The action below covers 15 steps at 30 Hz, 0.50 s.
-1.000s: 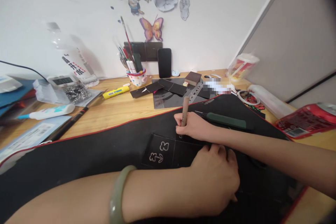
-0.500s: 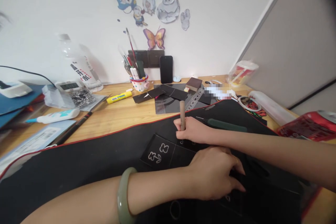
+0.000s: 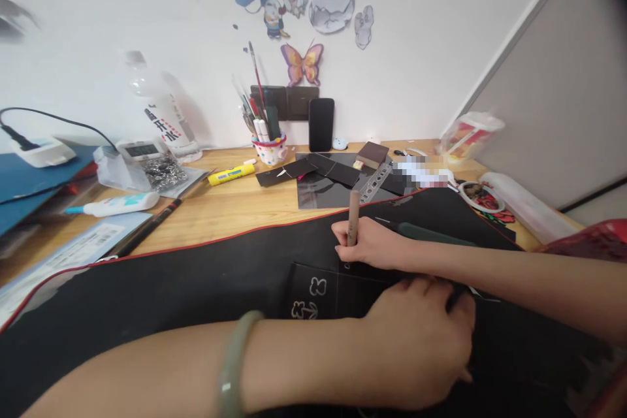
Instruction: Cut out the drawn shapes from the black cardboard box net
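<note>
My right hand [image 3: 375, 245] is closed around a tan pen [image 3: 353, 219], held nearly upright with its tip hidden behind my fingers. Below and left of it lies a black paper [image 3: 313, 268] with white outlined flowers and a thin dividing line. My left hand [image 3: 421, 339] is nearer to me, over black material, its fingers curled; what they grip is hidden. A pale green bangle [image 3: 235, 362] circles my left wrist. Behind my right hand a dark green craft knife or similar pointed tool [image 3: 426, 234] lies on the black mat [image 3: 196, 294].
Along the back stand a pen cup [image 3: 269, 149], a phone [image 3: 321, 124] and a water bottle [image 3: 166, 117]. A yellow glue stick [image 3: 232, 175] and black paper strips [image 3: 333, 170] lie behind the mat. At right are a clear cup [image 3: 473, 137] and a red item [image 3: 592, 241].
The view has shifted, so the wall and desk items sit further right. My left hand has turned, its fingers more curled, and its forearm covers more of the flowers. My right hand still grips the pen.
</note>
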### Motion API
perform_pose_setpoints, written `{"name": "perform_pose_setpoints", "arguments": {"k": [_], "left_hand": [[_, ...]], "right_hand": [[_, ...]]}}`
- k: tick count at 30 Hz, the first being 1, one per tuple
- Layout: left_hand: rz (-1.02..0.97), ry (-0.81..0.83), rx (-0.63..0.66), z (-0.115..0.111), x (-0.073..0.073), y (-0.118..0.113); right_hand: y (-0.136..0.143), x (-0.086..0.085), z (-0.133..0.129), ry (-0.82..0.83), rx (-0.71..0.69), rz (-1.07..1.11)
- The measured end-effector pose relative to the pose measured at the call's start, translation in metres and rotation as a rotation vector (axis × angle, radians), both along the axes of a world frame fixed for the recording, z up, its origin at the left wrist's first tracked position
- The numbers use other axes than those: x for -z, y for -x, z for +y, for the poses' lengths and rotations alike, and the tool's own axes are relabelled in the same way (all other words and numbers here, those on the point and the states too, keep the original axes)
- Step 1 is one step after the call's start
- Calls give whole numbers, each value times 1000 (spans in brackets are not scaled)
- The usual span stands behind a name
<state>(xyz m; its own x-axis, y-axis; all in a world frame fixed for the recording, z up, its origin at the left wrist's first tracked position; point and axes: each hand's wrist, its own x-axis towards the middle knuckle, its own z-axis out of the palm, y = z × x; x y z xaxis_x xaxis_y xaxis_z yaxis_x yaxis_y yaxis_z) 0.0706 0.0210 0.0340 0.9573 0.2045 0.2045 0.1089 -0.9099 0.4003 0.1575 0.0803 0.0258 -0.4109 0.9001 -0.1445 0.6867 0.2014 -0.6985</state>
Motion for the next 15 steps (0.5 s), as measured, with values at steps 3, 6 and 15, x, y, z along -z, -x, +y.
{"name": "perform_pose_setpoints", "arguments": {"k": [3, 6, 15], "left_hand": [[118, -113, 359, 8, -22, 50], [204, -278, 280, 20, -27, 89], [171, -634, 170, 15, 5, 107]], "right_hand": [[-1, 2, -4, -16, 48, 17], [-1, 5, -9, -46, 123, 27], [-3, 15, -26, -124, 313, 41]]}}
